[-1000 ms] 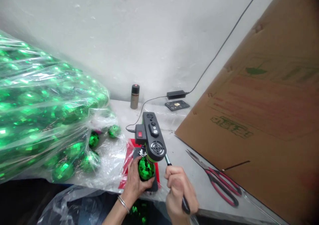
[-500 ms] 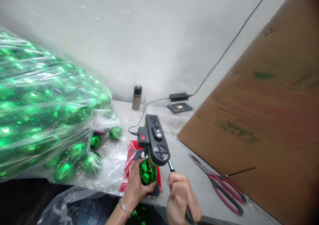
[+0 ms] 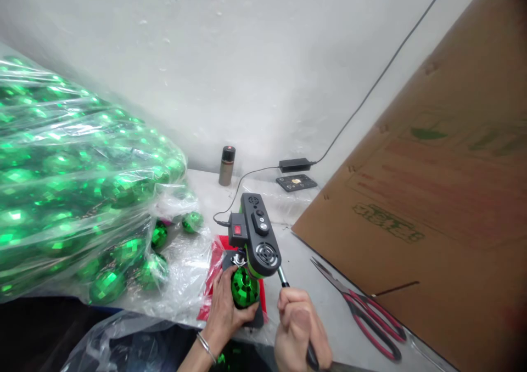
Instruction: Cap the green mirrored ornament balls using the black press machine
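Observation:
A shiny green faceted bauble (image 3: pixel 244 288) rests in my left hand (image 3: pixel 224 303), whose fingers and thumb curl round it. The bauble sits under the head of a small black machine (image 3: pixel 261 232) with round vents and a red switch. My right hand (image 3: pixel 302 328) is closed round the black grip of the machine's metal lever (image 3: pixel 282 276). Beneath the bauble are the machine's dark base (image 3: pixel 257 318) and a red sheet (image 3: pixel 214 273). Most of the lever's grip is hidden by my fingers.
At left a clear plastic bag (image 3: pixel 90 141) bulges with many green baubles. A spray bottle (image 3: pixel 226 166), a power adapter (image 3: pixel 294 165) and a phone (image 3: pixel 296 182) stand or lie near the wall. To the right are scissors (image 3: pixel 362 311) and a large cardboard box (image 3: pixel 411 196).
The view has tilted up very slightly, so things sit a little lower. Both hands keep their hold on the bauble and the lever.

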Motion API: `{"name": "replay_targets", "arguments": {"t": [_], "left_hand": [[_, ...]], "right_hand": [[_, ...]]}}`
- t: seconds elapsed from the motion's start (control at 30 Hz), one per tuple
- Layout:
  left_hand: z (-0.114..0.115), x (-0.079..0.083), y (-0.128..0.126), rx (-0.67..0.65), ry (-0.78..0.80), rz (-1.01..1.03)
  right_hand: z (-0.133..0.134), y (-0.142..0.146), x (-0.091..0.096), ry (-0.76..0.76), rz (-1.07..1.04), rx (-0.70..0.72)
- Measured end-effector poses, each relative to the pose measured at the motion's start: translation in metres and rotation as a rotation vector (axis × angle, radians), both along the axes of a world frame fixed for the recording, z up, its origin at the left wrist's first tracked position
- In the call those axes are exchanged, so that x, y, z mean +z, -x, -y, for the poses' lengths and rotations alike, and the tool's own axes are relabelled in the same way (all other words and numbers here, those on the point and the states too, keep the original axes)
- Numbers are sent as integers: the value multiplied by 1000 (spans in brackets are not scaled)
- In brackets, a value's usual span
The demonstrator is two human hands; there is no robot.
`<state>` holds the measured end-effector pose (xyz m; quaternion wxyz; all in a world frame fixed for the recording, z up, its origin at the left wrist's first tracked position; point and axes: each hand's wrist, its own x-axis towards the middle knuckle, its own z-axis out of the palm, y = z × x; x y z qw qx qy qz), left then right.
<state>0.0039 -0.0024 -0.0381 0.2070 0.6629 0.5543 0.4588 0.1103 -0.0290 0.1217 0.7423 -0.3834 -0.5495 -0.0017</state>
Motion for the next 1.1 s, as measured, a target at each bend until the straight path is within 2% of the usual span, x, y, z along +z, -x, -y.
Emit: {"name": "replay_targets", "arguments": {"t": [0.5,0.67,0.93,1.03,1.1], "left_hand": [[-1,4,-2,-14,22,14],[-1,7,-2,-26,19,3],[-1,-2,-4,-5,-20,-3],[-1,-3,-4,-8,-8,6],[-4,-1,-3,-20,14,27]], "right_hand": [[-2,4,-5,-20,-62,-34],[0,2,-17,0,-46,-40],[1,6,-40,-22,-20,-41],[0,4,-36,-28,2,-24],[1,0,-22,-4,8,-8]]}}
